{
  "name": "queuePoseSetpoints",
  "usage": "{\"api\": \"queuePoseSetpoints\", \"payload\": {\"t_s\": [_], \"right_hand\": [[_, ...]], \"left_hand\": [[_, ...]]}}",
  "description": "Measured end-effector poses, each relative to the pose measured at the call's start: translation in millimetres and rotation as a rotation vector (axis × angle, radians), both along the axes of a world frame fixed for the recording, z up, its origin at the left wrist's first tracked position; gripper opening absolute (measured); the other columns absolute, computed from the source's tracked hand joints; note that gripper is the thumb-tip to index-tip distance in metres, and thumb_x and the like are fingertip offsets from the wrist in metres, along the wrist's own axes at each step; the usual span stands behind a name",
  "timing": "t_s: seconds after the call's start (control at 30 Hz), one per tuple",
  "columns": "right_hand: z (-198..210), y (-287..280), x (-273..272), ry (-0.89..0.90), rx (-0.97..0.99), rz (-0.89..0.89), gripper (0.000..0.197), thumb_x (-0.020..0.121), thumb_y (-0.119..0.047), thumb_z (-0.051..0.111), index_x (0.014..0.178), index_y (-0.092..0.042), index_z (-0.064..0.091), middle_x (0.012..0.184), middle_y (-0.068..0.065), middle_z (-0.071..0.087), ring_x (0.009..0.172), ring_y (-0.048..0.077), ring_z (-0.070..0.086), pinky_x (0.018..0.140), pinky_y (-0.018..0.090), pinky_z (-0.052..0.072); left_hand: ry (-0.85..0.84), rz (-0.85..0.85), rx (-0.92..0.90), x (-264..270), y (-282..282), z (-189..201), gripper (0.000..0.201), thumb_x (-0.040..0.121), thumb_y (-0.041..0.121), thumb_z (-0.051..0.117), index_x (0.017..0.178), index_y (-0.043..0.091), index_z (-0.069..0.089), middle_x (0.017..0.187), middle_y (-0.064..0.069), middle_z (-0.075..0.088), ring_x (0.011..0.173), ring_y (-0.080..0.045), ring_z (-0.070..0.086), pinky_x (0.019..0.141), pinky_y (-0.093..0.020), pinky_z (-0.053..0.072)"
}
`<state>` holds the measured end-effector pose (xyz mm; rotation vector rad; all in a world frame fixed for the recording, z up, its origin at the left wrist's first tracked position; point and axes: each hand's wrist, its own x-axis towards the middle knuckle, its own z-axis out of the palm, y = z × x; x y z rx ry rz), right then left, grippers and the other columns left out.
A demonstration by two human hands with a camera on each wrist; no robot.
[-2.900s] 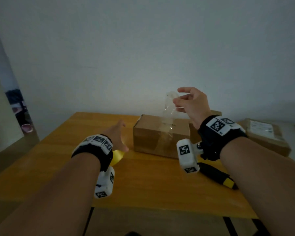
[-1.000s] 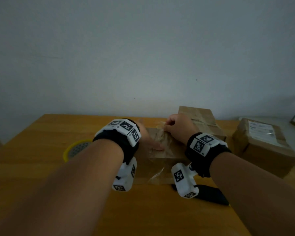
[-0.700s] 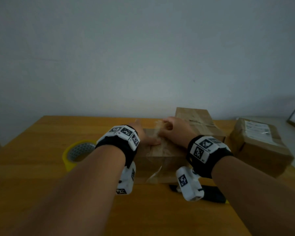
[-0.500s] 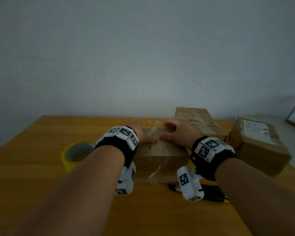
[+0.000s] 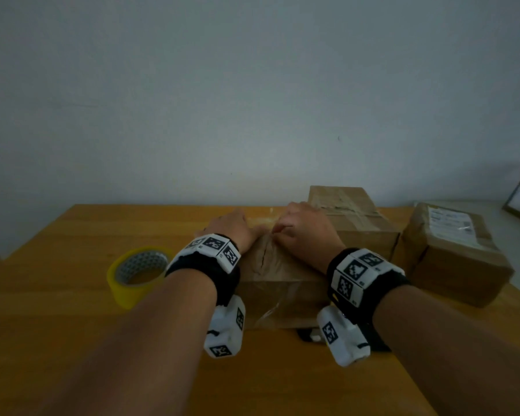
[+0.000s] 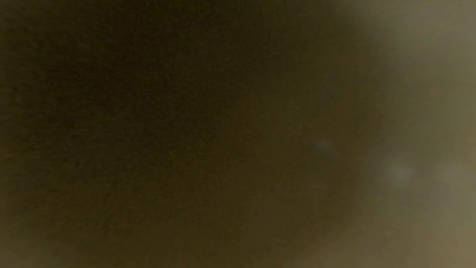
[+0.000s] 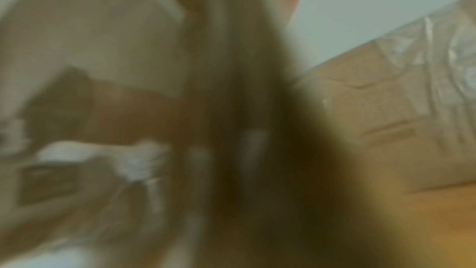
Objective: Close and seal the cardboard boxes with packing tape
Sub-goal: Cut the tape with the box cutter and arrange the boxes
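A small brown cardboard box (image 5: 278,276) sits mid-table with its flaps closed. A clear tape strip (image 5: 269,310) runs over its top seam and down the front face. My left hand (image 5: 233,231) lies flat on the far left part of the top. My right hand (image 5: 305,231) presses the far right part, its thumb pointing at the seam. The fingertips of both hands reach over the far edge and are hidden. The left wrist view is dark. The right wrist view is blurred.
A yellow tape roll (image 5: 138,274) lies left of the box. A taped box (image 5: 350,219) (image 7: 399,119) stands behind it on the right, and a labelled parcel (image 5: 454,253) farther right. A black knife (image 5: 308,336) lies under my right wrist. The wooden table (image 5: 72,295) meets a wall.
My right hand brought the raised tape strip down onto the box. Both hands then slid along the top toward the far edge, pressing the tape.
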<state>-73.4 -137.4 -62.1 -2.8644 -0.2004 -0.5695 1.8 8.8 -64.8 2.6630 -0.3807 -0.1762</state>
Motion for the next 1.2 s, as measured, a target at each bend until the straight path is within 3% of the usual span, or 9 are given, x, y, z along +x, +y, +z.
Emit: {"api": "queuePoseSetpoints", "payload": {"t_s": [0.1, 0.2, 0.33, 0.47, 0.57, 0.77, 0.87, 0.97, 1.2], "right_hand": [[-3.6, -3.9, 3.7, 0.052, -0.002, -0.004, 0.021, 0.095, -0.029, 0.054, 0.102, -0.02, 0.072, 0.103, 0.001, 0.066, 0.099, 0.019, 0.057, 0.079, 0.026, 0.038], [-4.8, -7.2, 6.4, 0.239, 0.085, -0.031, 0.032, 0.1, -0.034, 0.044, 0.113, -0.016, 0.068, 0.11, 0.002, 0.067, 0.097, 0.02, 0.06, 0.082, 0.031, 0.047], [-5.6, -5.9, 16.3, 0.382, 0.103, -0.088, 0.036, 0.101, -0.039, 0.037, 0.09, -0.012, 0.059, 0.086, 0.007, 0.059, 0.08, 0.024, 0.054, 0.07, 0.033, 0.04], [-9.6, -4.4, 22.4, 0.362, 0.061, -0.162, 0.043, 0.099, -0.045, 0.034, 0.066, -0.019, 0.044, 0.066, 0.001, 0.044, 0.069, 0.022, 0.045, 0.068, 0.032, 0.033], [-12.4, -6.5, 20.7, 0.308, 0.091, -0.195, 0.051, 0.098, -0.047, 0.037, 0.06, -0.013, 0.045, 0.061, 0.006, 0.047, 0.061, 0.024, 0.048, 0.06, 0.033, 0.034], [-8.4, -7.8, 16.2, 0.316, 0.128, -0.298, 0.06, 0.095, -0.057, 0.041, 0.053, -0.014, 0.034, 0.051, 0.005, 0.034, 0.048, 0.02, 0.036, 0.048, 0.031, 0.024], [-10.6, -10.7, 17.0, 0.364, 0.217, -0.379, 0.062, 0.091, -0.065, 0.04, 0.058, -0.013, 0.045, 0.058, 0.004, 0.044, 0.058, 0.023, 0.05, 0.054, 0.031, 0.034], [-11.1, -12.8, 15.5, 0.41, 0.278, -0.388, 0.065, 0.095, -0.063, 0.032, 0.093, -0.005, 0.061, 0.089, 0.012, 0.061, 0.09, 0.031, 0.062, 0.071, 0.031, 0.04], [14.0, -13.9, -2.1, 0.317, 0.447, -0.301, 0.038, 0.104, -0.038, 0.03, 0.104, -0.007, 0.053, 0.096, 0.007, 0.054, 0.096, 0.027, 0.054, 0.078, 0.031, 0.034]], "left_hand": [[-0.008, -0.005, -0.013, -1.7, 2.3, 2.4, 0.028, 0.091, 0.05, 0.046, 0.08, 0.025, 0.042, 0.091, -0.003, 0.054, 0.094, -0.03, 0.054, 0.094, -0.048, 0.043], [0.048, -0.041, -0.035, -4.2, 6.0, 6.4, 0.02, 0.094, 0.036, 0.047, 0.1, 0.018, 0.049, 0.101, -0.007, 0.054, 0.095, -0.028, 0.053, 0.085, -0.037, 0.045], [0.107, -0.079, -0.094, -8.5, 13.6, 16.3, 0.028, 0.088, 0.024, 0.056, 0.112, 0.008, 0.058, 0.111, -0.009, 0.056, 0.102, -0.028, 0.054, 0.081, -0.032, 0.042], [0.213, -0.227, -0.148, -15.2, 23.4, 24.2, 0.064, 0.074, 0.051, 0.073, 0.128, 0.026, 0.051, 0.127, 0.002, 0.051, 0.117, -0.019, 0.05, 0.095, -0.031, 0.041], [0.183, -0.351, 0.054, -20.1, 22.0, 21.5, 0.089, 0.064, 0.067, 0.071, 0.14, 0.033, 0.037, 0.14, 0.004, 0.044, 0.123, -0.02, 0.047, 0.103, -0.038, 0.041], [0.065, -0.352, 0.058, -19.2, 19.5, 18.8, 0.063, 0.083, 0.052, 0.063, 0.139, 0.03, 0.043, 0.141, 0.003, 0.047, 0.124, -0.019, 0.048, 0.099, -0.032, 0.042], [0.031, -0.351, 0.022, -20.4, 22.7, 22.6, 0.044, 0.096, 0.033, 0.053, 0.138, 0.027, 0.047, 0.143, 0.001, 0.045, 0.126, -0.019, 0.046, 0.097, -0.026, 0.038], [-0.036, -0.306, -0.14, -21.0, 30.8, 30.5, 0.039, 0.093, 0.022, 0.058, 0.131, 0.024, 0.055, 0.139, 0.001, 0.05, 0.127, -0.015, 0.045, 0.093, -0.018, 0.032], [-0.02, -0.334, -0.093, -37.4, 43.4, 59.0, 0.039, 0.085, 0.039, 0.066, 0.122, 0.026, 0.061, 0.137, 0.001, 0.051, 0.128, -0.015, 0.045, 0.099, -0.026, 0.034]]}}
